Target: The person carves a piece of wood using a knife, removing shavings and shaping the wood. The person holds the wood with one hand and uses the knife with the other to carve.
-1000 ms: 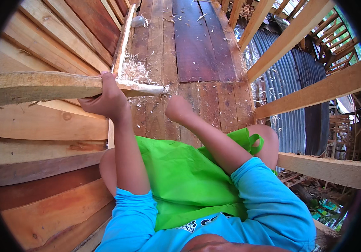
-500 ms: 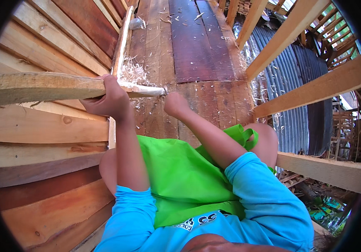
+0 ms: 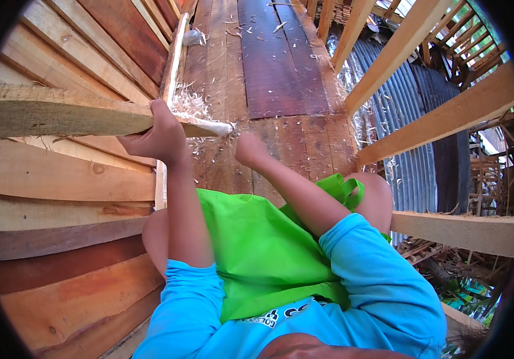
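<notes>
My left hand (image 3: 160, 136) is wrapped round a long pale piece of timber (image 3: 59, 122), which reaches in from the left edge. Past the fist, the timber narrows to a whitish, shaved tip (image 3: 209, 127) over the floorboards. Just right of that tip, my right hand (image 3: 251, 148) is closed in a fist. A small dark spot shows between fist and tip; what the fingers hold is hidden. Across my lap lies a bright green apron (image 3: 257, 251).
Curled wood shavings (image 3: 190, 105) heap beside the timber on the plank floor (image 3: 287, 66). A board wall (image 3: 71, 173) rises on the left. Wooden rails (image 3: 442, 128) line the right side, with corrugated metal sheets (image 3: 403, 107) beyond. A small clear bag-like object (image 3: 193, 37) lies farther off.
The timber's left end sits slightly higher in the picture. Both hands keep nearly the same places and grips. The whole view has shifted a little.
</notes>
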Tool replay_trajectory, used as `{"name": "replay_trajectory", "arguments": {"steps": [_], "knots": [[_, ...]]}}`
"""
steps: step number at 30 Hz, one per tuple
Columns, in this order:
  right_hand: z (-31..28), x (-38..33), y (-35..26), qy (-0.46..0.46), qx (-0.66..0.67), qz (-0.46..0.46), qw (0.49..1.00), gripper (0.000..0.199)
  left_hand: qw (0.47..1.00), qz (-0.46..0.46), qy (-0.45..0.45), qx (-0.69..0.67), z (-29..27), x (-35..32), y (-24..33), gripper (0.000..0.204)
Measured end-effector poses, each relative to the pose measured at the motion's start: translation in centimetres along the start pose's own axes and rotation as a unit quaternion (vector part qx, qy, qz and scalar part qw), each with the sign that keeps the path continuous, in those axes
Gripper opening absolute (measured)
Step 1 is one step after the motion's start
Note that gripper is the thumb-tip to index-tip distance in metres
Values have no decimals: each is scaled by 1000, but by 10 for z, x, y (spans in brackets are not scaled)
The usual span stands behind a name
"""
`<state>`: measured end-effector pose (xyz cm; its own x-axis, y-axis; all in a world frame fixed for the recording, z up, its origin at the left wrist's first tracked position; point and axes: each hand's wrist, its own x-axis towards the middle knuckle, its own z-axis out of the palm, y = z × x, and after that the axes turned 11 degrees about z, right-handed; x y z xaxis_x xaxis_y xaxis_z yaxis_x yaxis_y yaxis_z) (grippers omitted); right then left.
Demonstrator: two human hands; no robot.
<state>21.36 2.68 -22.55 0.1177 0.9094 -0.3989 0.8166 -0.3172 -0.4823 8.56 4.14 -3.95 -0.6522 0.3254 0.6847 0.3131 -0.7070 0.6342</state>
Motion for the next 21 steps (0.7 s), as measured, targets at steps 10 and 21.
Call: {"name": "replay_trajectory", "arguments": {"steps": [10, 21], "knots": [[-14, -32, -14, -29, 10, 44, 999, 21, 999, 0, -4, 31, -8, -1, -1, 31], [4, -17, -16, 52, -25, -2, 998, 18, 999, 18, 27, 40, 0, 3, 5, 30]]}}
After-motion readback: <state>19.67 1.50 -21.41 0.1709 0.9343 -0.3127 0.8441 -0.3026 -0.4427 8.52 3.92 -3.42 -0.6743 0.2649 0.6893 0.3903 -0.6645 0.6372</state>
